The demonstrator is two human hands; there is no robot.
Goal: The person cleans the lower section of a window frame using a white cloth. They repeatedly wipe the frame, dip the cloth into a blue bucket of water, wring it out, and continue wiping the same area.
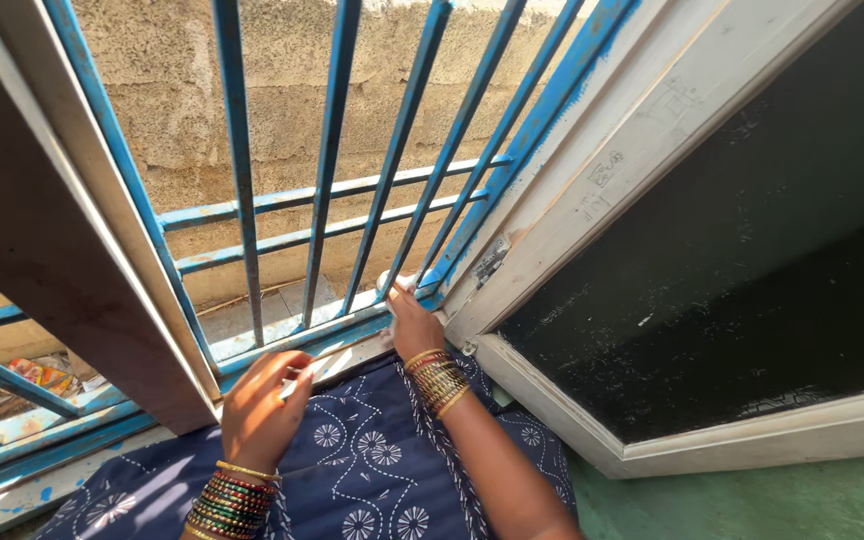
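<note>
Presently, the right hand (410, 318) presses a white cloth (398, 284), fingers closed on it, against the bottom corner of the blue window grille (332, 150), beside the white window frame (592, 200). Nearby, the left hand (260, 400) rests at the sill (252, 345), fingers curled around a small pale object; what it is cannot be told. Dark blue patterned fabric (372, 470) lies beneath both wrists.

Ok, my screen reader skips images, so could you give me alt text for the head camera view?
A person's right hand presses a white cloth into the bottom corner of a blue-barred window grille. Their left hand rests by the sill, both wrists in bangles, above a navy patterned fabric.
</note>
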